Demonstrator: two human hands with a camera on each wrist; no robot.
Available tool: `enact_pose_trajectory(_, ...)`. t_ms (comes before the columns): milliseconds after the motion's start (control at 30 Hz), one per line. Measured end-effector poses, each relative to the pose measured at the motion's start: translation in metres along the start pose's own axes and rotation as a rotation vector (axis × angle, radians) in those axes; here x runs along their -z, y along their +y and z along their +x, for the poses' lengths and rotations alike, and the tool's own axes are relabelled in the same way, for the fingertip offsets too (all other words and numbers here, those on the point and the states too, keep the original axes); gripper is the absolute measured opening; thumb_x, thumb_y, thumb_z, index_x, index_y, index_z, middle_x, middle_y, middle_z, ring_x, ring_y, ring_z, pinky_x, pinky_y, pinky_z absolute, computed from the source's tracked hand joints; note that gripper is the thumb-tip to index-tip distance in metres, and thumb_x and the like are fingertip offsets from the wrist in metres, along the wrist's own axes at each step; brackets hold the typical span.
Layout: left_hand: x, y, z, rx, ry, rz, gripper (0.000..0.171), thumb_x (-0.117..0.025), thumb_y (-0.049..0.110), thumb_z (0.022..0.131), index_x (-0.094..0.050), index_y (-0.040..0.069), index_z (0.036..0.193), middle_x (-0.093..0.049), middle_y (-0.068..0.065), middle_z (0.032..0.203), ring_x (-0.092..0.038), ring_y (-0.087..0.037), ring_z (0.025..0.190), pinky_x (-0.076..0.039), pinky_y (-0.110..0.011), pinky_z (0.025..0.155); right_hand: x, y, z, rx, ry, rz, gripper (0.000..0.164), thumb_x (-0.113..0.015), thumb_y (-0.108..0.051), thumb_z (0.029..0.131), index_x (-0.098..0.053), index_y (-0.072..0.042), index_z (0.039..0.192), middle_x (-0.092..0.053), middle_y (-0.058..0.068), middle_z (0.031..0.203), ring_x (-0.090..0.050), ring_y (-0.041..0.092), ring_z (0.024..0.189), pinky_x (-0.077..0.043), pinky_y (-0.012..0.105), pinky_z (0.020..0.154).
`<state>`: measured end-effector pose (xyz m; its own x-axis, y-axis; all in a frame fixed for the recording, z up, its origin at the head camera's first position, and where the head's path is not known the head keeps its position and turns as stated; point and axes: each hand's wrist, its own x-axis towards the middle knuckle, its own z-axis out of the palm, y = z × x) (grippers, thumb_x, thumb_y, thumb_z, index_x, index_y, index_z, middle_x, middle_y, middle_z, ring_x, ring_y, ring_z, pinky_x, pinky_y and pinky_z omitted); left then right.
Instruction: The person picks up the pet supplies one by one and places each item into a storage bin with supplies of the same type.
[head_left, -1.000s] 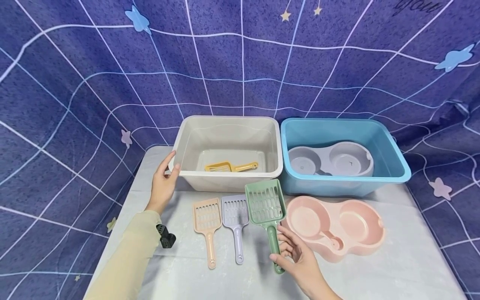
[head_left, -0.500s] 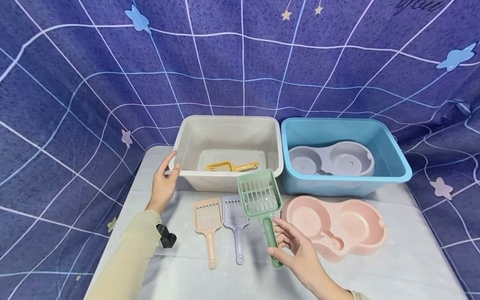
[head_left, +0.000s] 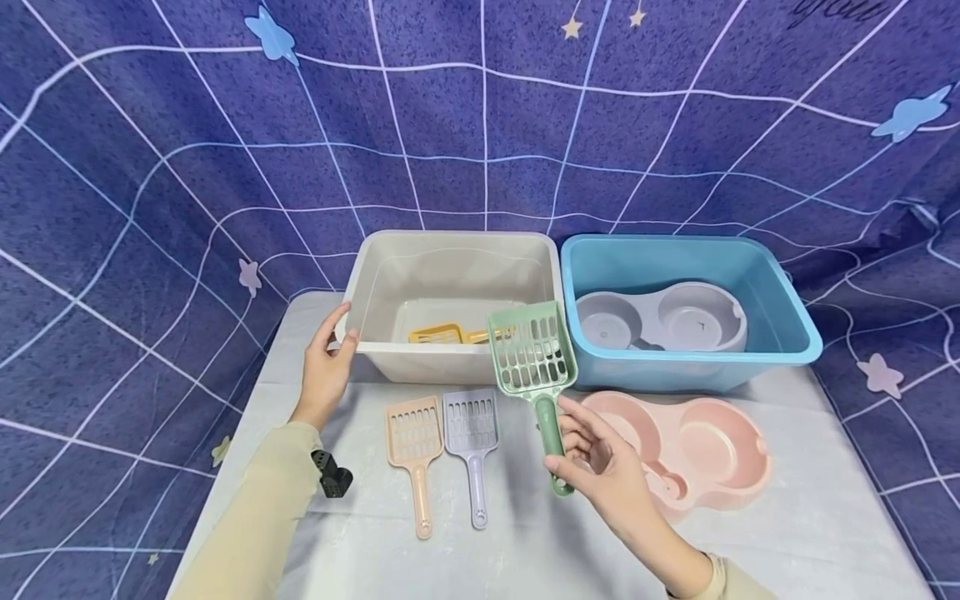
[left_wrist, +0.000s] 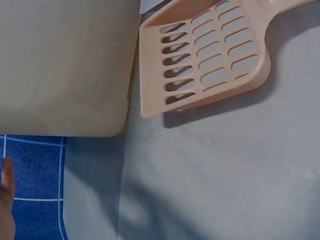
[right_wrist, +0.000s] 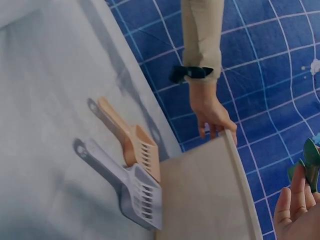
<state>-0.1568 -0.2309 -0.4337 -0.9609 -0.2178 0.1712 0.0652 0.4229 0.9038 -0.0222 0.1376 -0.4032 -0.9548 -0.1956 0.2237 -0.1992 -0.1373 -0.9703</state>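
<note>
My right hand (head_left: 611, 467) holds a green slotted litter scoop (head_left: 551, 429) by its handle, thumb on one side and fingers on the other. The scoop's head is raised and overlaps the front right corner of a beige litter box (head_left: 420, 365) in the head view. At the box's left rim, my left hand (head_left: 326, 371) grips the edge; the right wrist view also shows this hand (right_wrist: 214, 112) at the rim. Inside the box lies a yellow scoop (head_left: 438, 335), its handle partly hidden by the green scoop. Peach (head_left: 422, 500) and lavender scoops (head_left: 477, 492) lie in front.
Right of the beige box stands a blue box (head_left: 645, 375) with a grey double bowl (head_left: 697, 321) in it. A pink double pet bowl (head_left: 720, 492) sits on the table before it, partly behind my right hand. Purple-blue patterned cloth (head_left: 480, 108) hangs behind.
My right hand has lifted the green scoop and moved it away from me, towards the beige box's front right corner. My left hand stays at the rim.
</note>
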Motion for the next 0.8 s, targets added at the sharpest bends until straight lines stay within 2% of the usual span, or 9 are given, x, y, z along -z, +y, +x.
enact_pose_trajectory(100, 0.001, 0.002, -0.001, 0.0, 0.0, 0.005, 0.048, -0.052, 0.012, 0.102, -0.045, 0.013, 0.15, -0.051, -0.019, 0.131, -0.046, -0.016, 0.086, -0.04, -0.016, 0.068, -0.001, -0.002, 0.006, 0.017, 0.021, -0.009, 0.066, -0.07, 0.015, 0.082, -0.042, 0.013, 0.142, -0.063, 0.006, 0.112, -0.056, 0.008, 0.092, -0.048, 0.017, 0.079)
enact_pose_trajectory(300, -0.002, -0.022, 0.006, 0.008, 0.016, 0.008, 0.048, -0.054, 0.02, 0.103, -0.045, 0.029, 0.15, -0.052, -0.009, 0.128, -0.044, -0.018, 0.083, -0.04, -0.017, 0.065, -0.003, -0.003, 0.017, -0.018, 0.074, 0.043, 0.066, -0.068, 0.017, 0.083, -0.04, 0.014, 0.142, -0.063, 0.007, 0.117, -0.057, 0.009, 0.092, -0.048, 0.017, 0.078)
enact_pose_trajectory(400, -0.003, -0.029, 0.008, -0.004, 0.022, 0.01, 0.048, -0.054, 0.021, 0.103, -0.046, 0.03, 0.149, -0.051, -0.007, 0.128, -0.043, -0.019, 0.083, -0.04, -0.018, 0.064, -0.004, -0.004, 0.022, -0.057, 0.11, 0.022, 0.066, -0.068, 0.016, 0.083, -0.042, 0.01, 0.144, -0.062, 0.007, 0.118, -0.056, 0.009, 0.091, -0.047, 0.017, 0.078)
enact_pose_trajectory(633, -0.004, -0.032, 0.009, -0.011, 0.019, 0.009, 0.048, -0.054, 0.022, 0.103, -0.046, 0.03, 0.149, -0.051, -0.007, 0.133, -0.044, -0.019, 0.087, -0.04, -0.019, 0.066, -0.004, -0.003, 0.04, -0.11, 0.152, -0.003, 0.067, -0.069, 0.013, 0.084, -0.043, 0.004, 0.145, -0.06, 0.011, 0.12, -0.056, 0.011, 0.091, -0.047, 0.019, 0.079)
enact_pose_trajectory(800, -0.003, -0.028, 0.008, -0.009, 0.012, 0.006, 0.049, -0.053, 0.02, 0.103, -0.044, 0.028, 0.151, -0.05, -0.008, 0.135, -0.042, -0.02, 0.09, -0.039, -0.018, 0.066, -0.005, -0.001, 0.054, -0.127, 0.171, 0.024, 0.066, -0.068, 0.014, 0.085, -0.045, 0.002, 0.145, -0.061, 0.011, 0.12, -0.057, 0.012, 0.09, -0.047, 0.019, 0.076)
